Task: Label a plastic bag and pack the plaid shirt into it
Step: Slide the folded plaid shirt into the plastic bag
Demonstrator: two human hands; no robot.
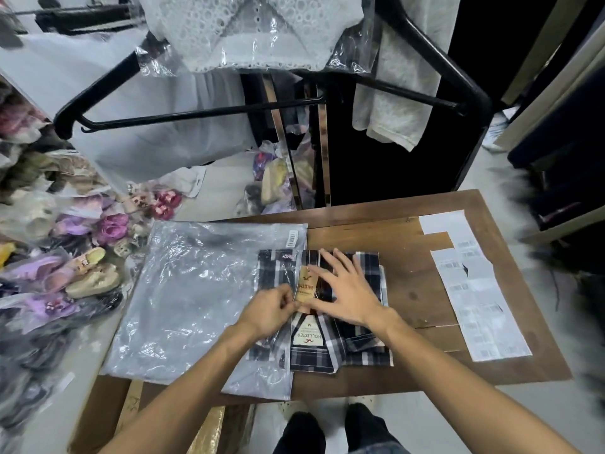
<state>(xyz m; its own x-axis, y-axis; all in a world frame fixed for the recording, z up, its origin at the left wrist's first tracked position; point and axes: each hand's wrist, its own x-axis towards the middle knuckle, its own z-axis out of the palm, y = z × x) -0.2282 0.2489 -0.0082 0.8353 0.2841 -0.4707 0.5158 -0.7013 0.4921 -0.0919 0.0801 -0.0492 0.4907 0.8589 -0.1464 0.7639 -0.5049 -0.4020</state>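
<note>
A folded dark plaid shirt lies on the wooden table, its collar towards me. A clear plastic bag lies flat to its left, a barcode sticker at its far right corner; the bag's right edge overlaps the shirt's left side. My left hand pinches the tan hang tag on the shirt. My right hand rests flat on the shirt's middle with fingers spread, beside the tag.
Sheets of white barcode labels lie on the table's right side. Bagged shoes are piled on the left. A black garment rack with bagged white clothes hangs above the table's far edge. Cardboard sits below left.
</note>
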